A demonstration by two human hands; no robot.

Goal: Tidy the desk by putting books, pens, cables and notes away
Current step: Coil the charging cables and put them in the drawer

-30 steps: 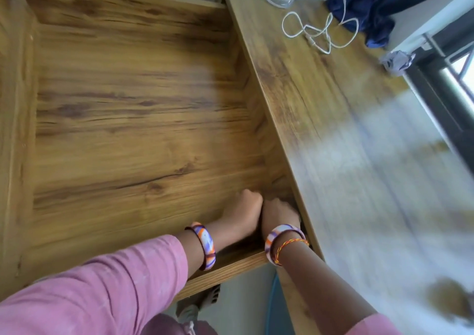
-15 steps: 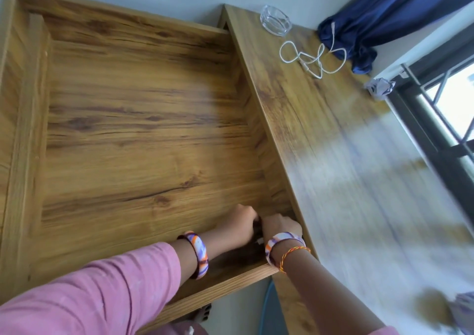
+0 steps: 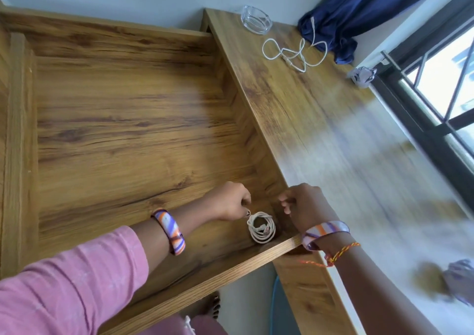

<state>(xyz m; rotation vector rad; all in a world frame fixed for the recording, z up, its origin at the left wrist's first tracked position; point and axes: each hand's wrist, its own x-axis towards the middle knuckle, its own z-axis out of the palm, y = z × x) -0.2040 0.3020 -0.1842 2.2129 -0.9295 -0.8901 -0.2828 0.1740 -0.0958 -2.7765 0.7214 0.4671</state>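
Note:
A wide wooden drawer [image 3: 230, 263] stands pulled out to the left of the desk top [image 3: 320, 129]. A coiled white cable [image 3: 261, 228] lies in the drawer's near right corner. My left hand [image 3: 228, 201] hovers just above and left of the coil with its fingers curled and its thumb tip at the coil's upper edge. My right hand [image 3: 305, 206] is to the coil's right, over the drawer's side wall, fingers curled and holding nothing. A second white cable [image 3: 295, 52] lies loose and tangled at the far end of the desk.
A clear glass dish [image 3: 256, 22] sits at the desk's far corner beside a blue curtain [image 3: 346, 9]. A crumpled wrapper [image 3: 363, 75] lies by the window frame [image 3: 436, 129]. Another crumpled, blurred object [image 3: 459, 281] is at the near right. The rest of the drawer holds nothing.
Both hands were pressed together in the drawer's corner, hiding the coil. They have drawn apart and lifted, and the coiled cable now lies uncovered in the corner.

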